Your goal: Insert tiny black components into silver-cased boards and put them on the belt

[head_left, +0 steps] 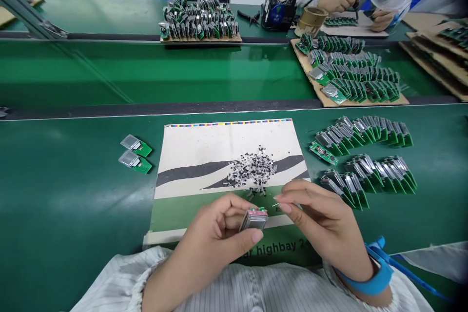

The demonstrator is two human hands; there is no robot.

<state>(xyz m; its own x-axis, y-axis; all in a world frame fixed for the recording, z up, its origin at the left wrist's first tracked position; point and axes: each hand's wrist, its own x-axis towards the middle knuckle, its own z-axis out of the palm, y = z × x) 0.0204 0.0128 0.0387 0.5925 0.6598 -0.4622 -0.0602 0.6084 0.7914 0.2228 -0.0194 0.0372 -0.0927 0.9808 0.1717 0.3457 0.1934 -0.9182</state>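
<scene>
Pinching a pin (275,204) between closed fingertips, the right hand (323,214) is near the module (255,220) that the left hand (214,231) grips; seemingly a fitting step, calling next for careful alignment. Loose parts (252,168) lie on the sheet (190,144) beyond, easily brushed; more modules (365,131) stand rightward.
</scene>
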